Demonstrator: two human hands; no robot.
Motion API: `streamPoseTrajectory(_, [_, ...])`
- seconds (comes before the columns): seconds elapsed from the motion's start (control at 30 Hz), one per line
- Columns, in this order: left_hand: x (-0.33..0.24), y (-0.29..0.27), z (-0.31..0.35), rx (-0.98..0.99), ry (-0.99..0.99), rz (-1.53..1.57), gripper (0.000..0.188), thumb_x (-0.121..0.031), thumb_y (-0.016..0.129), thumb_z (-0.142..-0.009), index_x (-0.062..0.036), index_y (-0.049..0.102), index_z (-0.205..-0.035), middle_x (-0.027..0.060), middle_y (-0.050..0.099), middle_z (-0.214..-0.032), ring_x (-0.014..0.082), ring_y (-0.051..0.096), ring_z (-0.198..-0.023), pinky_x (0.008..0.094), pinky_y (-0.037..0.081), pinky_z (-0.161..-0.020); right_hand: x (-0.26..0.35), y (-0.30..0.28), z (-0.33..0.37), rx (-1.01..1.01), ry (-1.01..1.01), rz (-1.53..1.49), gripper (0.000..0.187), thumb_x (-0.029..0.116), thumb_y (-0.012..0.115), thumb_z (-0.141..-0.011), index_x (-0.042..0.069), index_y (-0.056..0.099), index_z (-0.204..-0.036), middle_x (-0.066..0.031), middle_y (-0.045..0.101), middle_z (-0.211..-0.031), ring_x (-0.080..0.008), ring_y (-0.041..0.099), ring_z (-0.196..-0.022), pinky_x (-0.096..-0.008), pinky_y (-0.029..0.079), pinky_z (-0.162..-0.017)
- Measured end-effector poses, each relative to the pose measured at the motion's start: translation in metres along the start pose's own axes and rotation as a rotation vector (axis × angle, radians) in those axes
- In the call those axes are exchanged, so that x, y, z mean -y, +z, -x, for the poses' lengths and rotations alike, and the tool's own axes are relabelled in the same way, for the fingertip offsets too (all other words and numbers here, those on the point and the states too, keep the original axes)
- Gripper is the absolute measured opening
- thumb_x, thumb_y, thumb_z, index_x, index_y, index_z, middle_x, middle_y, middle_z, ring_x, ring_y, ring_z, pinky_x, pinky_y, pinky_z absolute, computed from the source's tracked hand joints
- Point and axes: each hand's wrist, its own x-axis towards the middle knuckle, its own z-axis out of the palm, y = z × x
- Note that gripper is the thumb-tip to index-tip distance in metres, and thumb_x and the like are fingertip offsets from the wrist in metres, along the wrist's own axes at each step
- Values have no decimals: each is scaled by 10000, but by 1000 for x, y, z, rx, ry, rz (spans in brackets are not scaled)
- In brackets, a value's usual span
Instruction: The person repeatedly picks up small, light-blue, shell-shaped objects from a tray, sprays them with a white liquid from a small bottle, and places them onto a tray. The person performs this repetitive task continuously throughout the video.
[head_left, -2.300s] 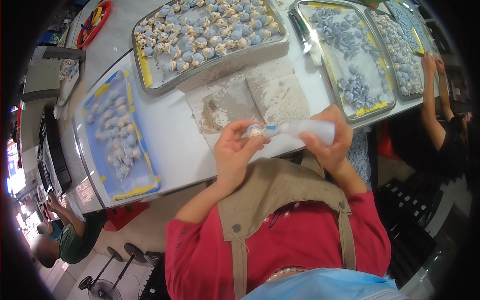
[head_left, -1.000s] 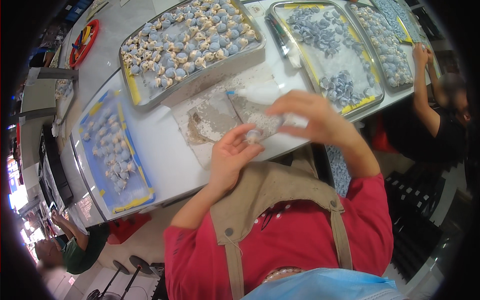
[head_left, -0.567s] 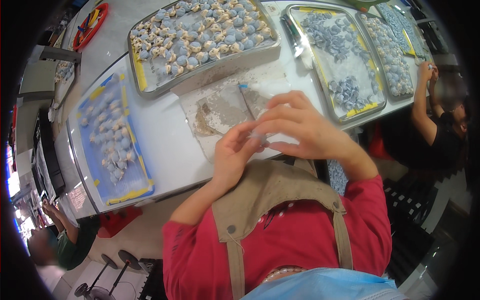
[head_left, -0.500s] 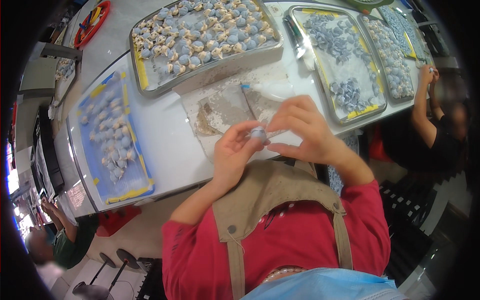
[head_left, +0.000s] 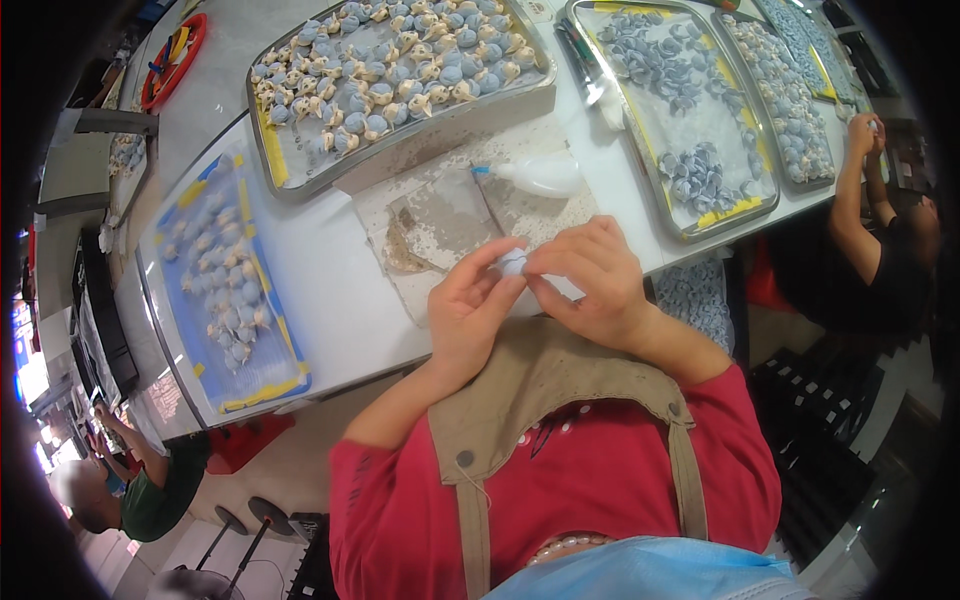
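A small blue-grey figurine piece (head_left: 513, 263), rounded like those on the trays, is pinched between the thumb and fingers of my left hand (head_left: 473, 302). My right hand (head_left: 594, 283) has its thumb and fingertips closed against the right side of the same piece. Both hands are held over the near edge of a stained board (head_left: 440, 215) on the white table. A white squeeze bottle (head_left: 545, 177) with a blue tip lies on that board, just beyond my fingers. Fine details of the piece are hidden by my fingertips.
A metal tray (head_left: 262, 150) of blue-and-cream figurines stands at the back. Left is a blue tray (head_left: 292, 372) with similar pieces. On the right, another tray (head_left: 690, 236) holds loose blue-grey petal-like parts. Co-workers sit at the far left and right.
My right hand has come in from slightly apart, and its thumb and fingers have closed onto the piece. The left hand keeps its hold.
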Motion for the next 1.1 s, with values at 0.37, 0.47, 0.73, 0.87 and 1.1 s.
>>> streamPoseTrajectory(0.37, [-2, -3, -2, -28, 58, -173, 313, 57, 544, -855, 42, 525, -1166, 20, 583, -856, 44, 532, -770, 168, 423, -689, -9, 4, 5, -19, 16, -124, 223, 30, 728, -626, 115, 635, -810, 4, 622, -807, -177, 577, -754, -308, 364, -680])
streamPoseTrajectory(0.47, [-5, -3, -1, -6, 52, -124, 323, 52, 546, -854, 40, 518, -1176, 41, 593, -924, 48, 533, -800, 182, 428, -708, -10, 1, 3, 6, 36, -185, 244, 27, 731, -641, 107, 636, -851, -25, 623, -859, -198, 578, -767, -320, 386, -716])
streamPoseTrajectory(0.73, [-12, 3, 3, 7, 68, -48, 341, 19, 550, -864, 38, 501, -1201, 59, 602, -1001, 78, 547, -852, 200, 435, -750, 2, 8, 2, 51, 426, -719, 390, 35, 664, -753, 27, 557, -1129, -111, 581, -1099, -198, 588, -926, -303, 443, -852])
streamPoseTrajectory(0.87, [-9, -5, 8, 64, 89, -135, 300, 0, 546, -873, 34, 523, -1170, 64, 613, -1000, 103, 567, -884, 211, 445, -776, 2, 5, 5, 171, 496, -831, 353, 45, 640, -786, 18, 555, -1128, -107, 601, -1072, -173, 593, -932, -279, 459, -818])
streamPoseTrajectory(1.1, [-5, -5, 6, 87, 205, -162, 257, -15, 542, -878, 31, 549, -1130, 99, 614, -1032, 128, 571, -928, 242, 451, -811, 9, 11, 8, 60, 480, -822, 321, 56, 655, -778, 18, 573, -1086, -100, 623, -1008, -150, 598, -899, -271, 465, -793])
